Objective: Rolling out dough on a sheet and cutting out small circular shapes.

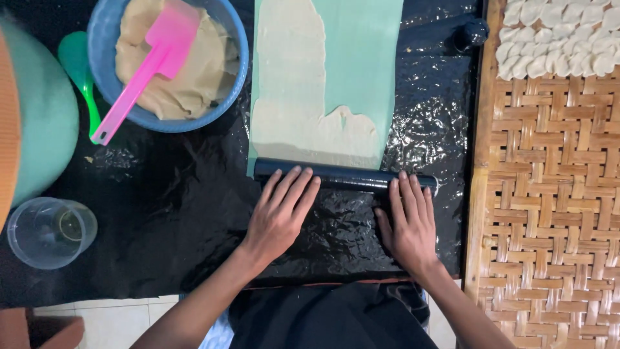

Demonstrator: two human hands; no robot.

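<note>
Our dark rolling pin [345, 177] lies crosswise just ahead of us on the black plastic sheet [181, 220], its long axis running left to right, at the near edge of the thin pale dough [290, 97] spread over the green mat [361, 58]. We rest both hands flat on it, fingers straight and close together rather than gripping: the left hand [279, 216] covers the left part of the pin and the right hand [408, 223] its right end, so each is equally near. Both forearms angle inward from our body, palms down.
</note>
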